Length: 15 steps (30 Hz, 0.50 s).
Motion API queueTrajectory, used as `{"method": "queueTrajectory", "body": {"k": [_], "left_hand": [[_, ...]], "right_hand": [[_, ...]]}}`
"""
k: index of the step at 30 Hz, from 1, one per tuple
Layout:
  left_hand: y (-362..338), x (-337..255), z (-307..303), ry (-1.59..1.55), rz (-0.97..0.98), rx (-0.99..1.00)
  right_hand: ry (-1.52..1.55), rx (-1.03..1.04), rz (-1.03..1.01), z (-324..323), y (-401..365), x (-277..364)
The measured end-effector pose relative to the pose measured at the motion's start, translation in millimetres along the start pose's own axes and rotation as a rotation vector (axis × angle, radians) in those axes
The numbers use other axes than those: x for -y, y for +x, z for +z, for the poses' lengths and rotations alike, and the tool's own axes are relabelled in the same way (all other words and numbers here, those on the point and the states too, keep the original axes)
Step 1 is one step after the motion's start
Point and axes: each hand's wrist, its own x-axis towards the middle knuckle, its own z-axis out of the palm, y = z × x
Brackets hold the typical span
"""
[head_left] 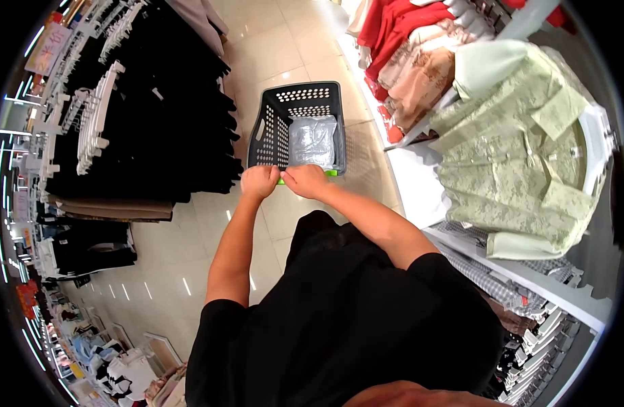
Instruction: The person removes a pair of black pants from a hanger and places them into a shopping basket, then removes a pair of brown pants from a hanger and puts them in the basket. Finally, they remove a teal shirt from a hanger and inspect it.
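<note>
A dark grey shopping basket (pixel 257 139) with perforated walls is in front of me over the tiled floor. Inside it lies a package in clear, shiny plastic (pixel 313 140), pale grey in colour. My left hand (pixel 260 181) is closed round the green handle (pixel 331 173) at the basket's near side. Close beside it, my right hand (pixel 305 180) grips the same handle, the two thumbs almost meeting. The fingers of both hands curl out of sight underneath.
On the left, black trousers (pixel 169 115) hang from white hangers (pixel 98 122) on a long rack. At right hang a pale green patterned jacket (pixel 515 149) and red and peach garments (pixel 413 74). A shiny tiled aisle (pixel 257 41) runs ahead between the racks.
</note>
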Motion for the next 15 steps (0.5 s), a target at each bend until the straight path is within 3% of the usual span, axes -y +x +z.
{"method": "queueTrajectory", "body": {"k": [8,12,15], "left_hand": [[117,3,-18,-0.024,-0.002,0.083],[179,10,-22,-0.096,0.116,0.021],[220,15,-31,-0.133,0.101,0.096]], "right_hand": [[-0.048,-0.09,0.037,-43,97,-43],[-0.103,-0.224,0.101,-49,144,-70],[-0.142,-0.325,0.171,-54,181,-82]]}}
